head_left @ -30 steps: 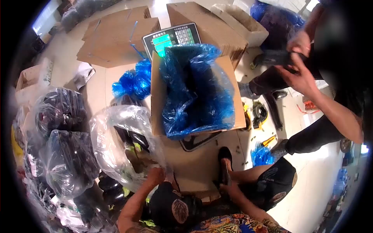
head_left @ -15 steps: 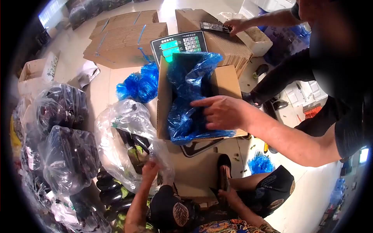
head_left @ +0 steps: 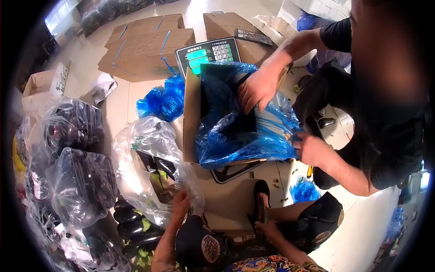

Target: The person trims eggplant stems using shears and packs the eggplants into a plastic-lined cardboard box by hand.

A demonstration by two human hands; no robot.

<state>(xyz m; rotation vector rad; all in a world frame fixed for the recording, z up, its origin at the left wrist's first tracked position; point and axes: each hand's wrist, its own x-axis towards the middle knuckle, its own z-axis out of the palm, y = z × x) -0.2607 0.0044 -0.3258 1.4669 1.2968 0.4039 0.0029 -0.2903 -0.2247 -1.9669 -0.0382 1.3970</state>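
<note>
Since the earlier frame, in the head view, a co-worker's arms have come over the carton [head_left: 192,118], and the blue liner [head_left: 226,149] is now drawn across its right edge. One co-worker's hand [head_left: 260,88] is at the liner's opening, the other [head_left: 312,149] at its outer edge. The thin film could tear, I think, if both hands pull hard against a cardboard corner. The left hand [head_left: 180,205] has its fingers closed on the near edge of the clear bag [head_left: 147,131], which stands open left of the carton; if they slip, the soft rim may fold over the glossy, rounded eggplants [head_left: 164,166] inside. The right hand [head_left: 267,228] is near a dark, narrow thing [head_left: 263,211]; I cannot tell whether its fingers grip it. The liner looks shiny and wrinkled, the carton matt and stiff.
</note>
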